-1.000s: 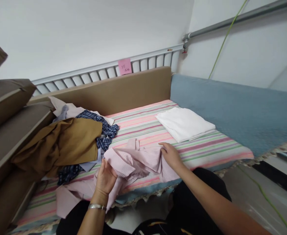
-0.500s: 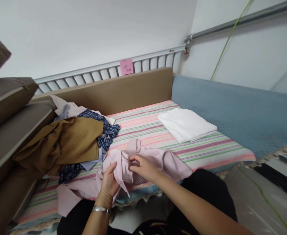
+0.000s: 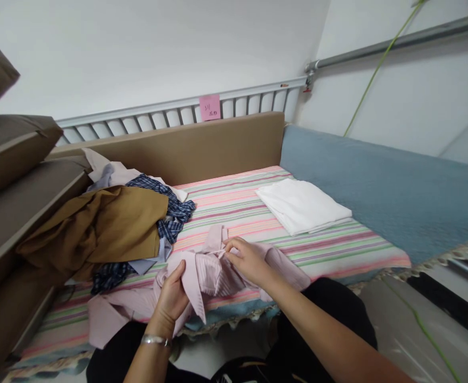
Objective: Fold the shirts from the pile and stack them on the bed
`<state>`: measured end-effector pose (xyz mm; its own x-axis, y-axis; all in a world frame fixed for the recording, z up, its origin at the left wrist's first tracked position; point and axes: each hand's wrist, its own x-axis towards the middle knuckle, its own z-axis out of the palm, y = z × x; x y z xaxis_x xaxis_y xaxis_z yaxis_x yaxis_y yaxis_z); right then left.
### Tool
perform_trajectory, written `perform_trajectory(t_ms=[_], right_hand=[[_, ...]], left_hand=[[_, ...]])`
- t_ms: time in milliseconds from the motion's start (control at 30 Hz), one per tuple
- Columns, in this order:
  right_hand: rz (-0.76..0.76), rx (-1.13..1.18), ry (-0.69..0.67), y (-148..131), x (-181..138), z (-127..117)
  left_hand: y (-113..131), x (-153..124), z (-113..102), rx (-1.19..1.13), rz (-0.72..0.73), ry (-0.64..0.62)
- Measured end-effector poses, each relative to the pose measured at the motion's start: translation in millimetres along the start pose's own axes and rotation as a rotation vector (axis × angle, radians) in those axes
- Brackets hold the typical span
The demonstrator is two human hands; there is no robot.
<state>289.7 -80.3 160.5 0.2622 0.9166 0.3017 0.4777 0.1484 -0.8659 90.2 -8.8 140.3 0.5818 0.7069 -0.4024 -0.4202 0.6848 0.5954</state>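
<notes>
A pale pink striped shirt (image 3: 214, 274) lies crumpled along the front edge of the striped bedding, its collar towards me. My left hand (image 3: 174, 292), with a silver bangle at the wrist, grips the shirt beside the collar, thumb on top. My right hand (image 3: 248, 260) pinches a fold of the same shirt just right of the collar, with thumb and fingers together. Part of the shirt trails left over my knee. Beyond it on the right lies a folded white cloth (image 3: 303, 206).
A pile with a mustard-brown garment (image 3: 110, 229) and a dark blue checked garment (image 3: 174, 205) sits left, against stacked brown cushions (image 3: 26, 186). A brown backrest (image 3: 202, 146) and a blue-covered side (image 3: 377, 181) border the striped sheet (image 3: 226, 205). A radiator (image 3: 154, 117) stands behind.
My right hand has moved right and slightly up, drawing the shirt's fabric away from the collar. My left hand has shifted slightly left, keeping its grip.
</notes>
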Motion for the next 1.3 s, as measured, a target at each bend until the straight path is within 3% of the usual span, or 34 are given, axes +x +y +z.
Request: perform_trajectory(t_ms=[133, 233, 400, 600, 733, 867, 933, 1100, 1300], right_hand=[[-0.006, -0.016, 0.067, -13, -8, 2], [0.064, 0.037, 0.020, -15, -14, 8], [0.198, 0.158, -0.123, -2, -15, 19], [0.196, 0.247, -0.045, 13, -22, 4], [0.324, 0.236, 0.110, 42, -36, -15], [0.459, 0.214, 0.139, 67, -52, -25], [0.496, 0.214, 0.121, 69, -55, -26], [0.542, 0.221, 0.053, 62, -56, -26], [0.536, 0.202, -0.062, 60, -54, -40]], left_hand=[[-3, -2, 5, 0.027, 0.066, -0.021], [-6, -4, 10, 0.062, 0.115, -0.048], [-11, -6, 19, 0.160, 0.107, -0.149], [-26, -5, 13, 0.451, 0.145, -0.227], [-23, -5, -15, 0.709, 0.244, -0.074], [11, -5, -62, 0.868, 0.455, 0.273], [31, -2, -83, 0.914, 0.509, 0.374], [53, 16, -109, 1.007, 0.487, 0.422], [55, 35, -104, 1.003, 0.357, 0.316]])
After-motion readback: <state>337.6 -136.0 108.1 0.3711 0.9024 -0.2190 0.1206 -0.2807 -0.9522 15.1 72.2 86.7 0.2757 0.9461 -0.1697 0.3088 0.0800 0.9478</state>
